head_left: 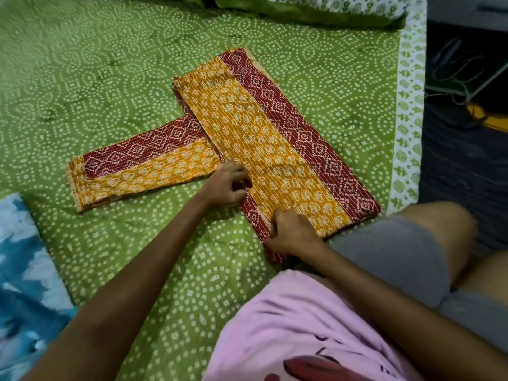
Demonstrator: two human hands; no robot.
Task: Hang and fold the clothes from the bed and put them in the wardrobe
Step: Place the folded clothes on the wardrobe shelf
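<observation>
An orange and dark red printed garment [264, 133] lies flat on the green bed cover [110, 78], folded into a long strip. One sleeve [143, 163] sticks out to the left. My left hand [228, 184] pinches the garment's left edge where the sleeve joins the body. My right hand [288, 232] grips the same edge nearer the bottom corner, fingers curled on the cloth.
A blue and white cloth [24, 270] lies at the bed's left edge. Green pillows [302, 9] sit at the head. The bed's right edge [409, 119] drops to a dark floor with cables [461, 72]. My knee in grey shorts [398, 248] rests beside the garment.
</observation>
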